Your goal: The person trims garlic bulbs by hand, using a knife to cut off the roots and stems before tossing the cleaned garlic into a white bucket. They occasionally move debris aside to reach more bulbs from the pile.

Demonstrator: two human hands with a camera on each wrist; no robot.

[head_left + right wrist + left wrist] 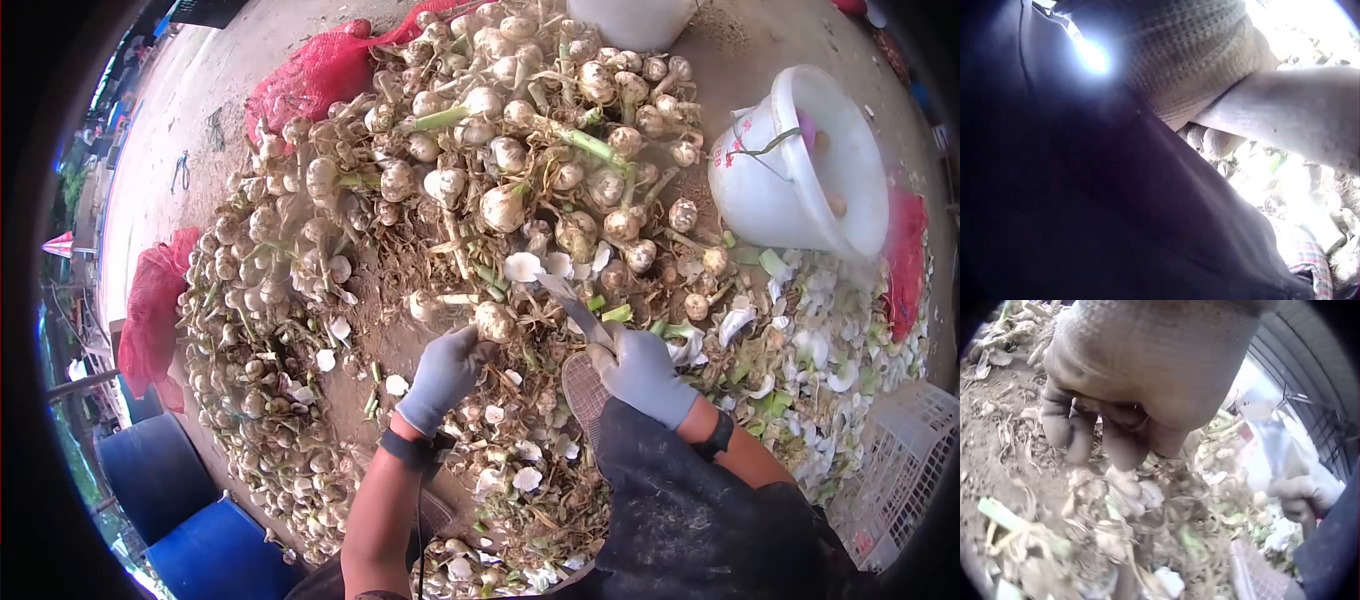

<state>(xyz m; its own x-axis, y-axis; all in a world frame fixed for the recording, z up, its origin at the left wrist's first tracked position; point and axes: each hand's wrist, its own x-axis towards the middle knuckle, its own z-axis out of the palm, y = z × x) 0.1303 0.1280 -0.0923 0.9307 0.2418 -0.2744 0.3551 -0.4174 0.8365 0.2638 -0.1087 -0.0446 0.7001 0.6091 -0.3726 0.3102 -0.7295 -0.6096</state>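
Observation:
My left hand (440,378), in a pale grey glove, has its fingers curled at the lower edge of a dirt-streaked garlic bulb (493,322), pinching it. The left wrist view shows the glove's curled fingers (1125,447) close over loose skins and stems. In my gloved right hand (645,375) is a broad-bladed knife (572,308), its blade slanting up and to the left, apart from the bulb. The right wrist view has the flat grey knife (1291,112) coming out from the glove; a dark garment covers much of that view.
A large heap of garlic bulbs (500,205) with stems spreads ahead and left. White peelings (810,345) cover the right side. A white bucket (755,185) tilts there, near a plastic crate (915,440). Red net bags (310,85) and blue barrels (220,555) stand left.

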